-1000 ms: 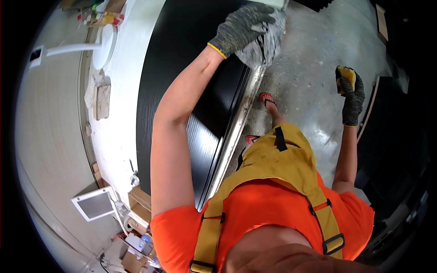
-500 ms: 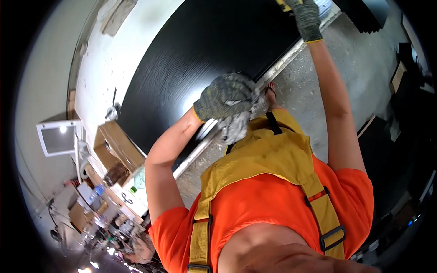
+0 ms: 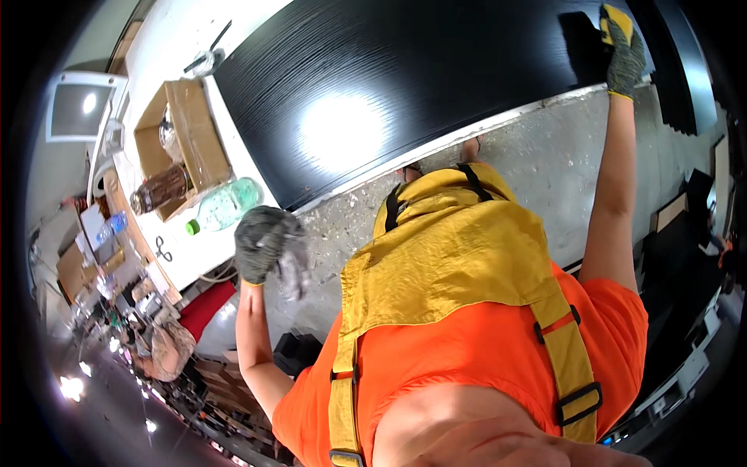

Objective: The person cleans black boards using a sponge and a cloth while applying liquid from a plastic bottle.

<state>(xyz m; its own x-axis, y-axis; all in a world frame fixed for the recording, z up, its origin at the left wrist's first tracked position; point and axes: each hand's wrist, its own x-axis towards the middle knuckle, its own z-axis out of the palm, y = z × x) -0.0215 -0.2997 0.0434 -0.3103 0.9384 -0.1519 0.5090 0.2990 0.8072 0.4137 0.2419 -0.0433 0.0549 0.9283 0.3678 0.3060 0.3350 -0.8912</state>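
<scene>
The left hand point(image 3: 261, 241), in a grey knit glove, hangs off the near edge of the counter point(image 3: 167, 50), over the concrete floor point(image 3: 545, 156). Its fingers point(image 3: 268, 229) are curled shut around a grey rag point(image 3: 292, 268), which droops below the fist and touches nothing else. The hand is apart from the counter edge, with bare floor between it and the yellow apron point(image 3: 459, 249).

The right hand point(image 3: 622, 50), in a grey and yellow glove, is stretched far out and lies on the black panel point(image 3: 405, 86) close to its far right end, just above the pale near edge strip point(image 3: 498, 124). Its fingers point(image 3: 618, 31) lie together along the surface; whether they hook over an edge cannot be told.

The panel is large, glossy and wood-grained, lying flat across the white counter and filling most of it. Its long near edge runs diagonally from lower left to upper right, and overhead light glares off its middle. The surface between the two hands is bare.

Left of the panel, the counter holds an open cardboard box point(image 3: 187, 140), a brown jar point(image 3: 159, 189) and a green bottle point(image 3: 222, 206) lying on its side just beside the panel's left corner. Scissors point(image 3: 162, 249) lie nearer the counter's end. More dark panels point(image 3: 685, 70) stand past the right hand.
</scene>
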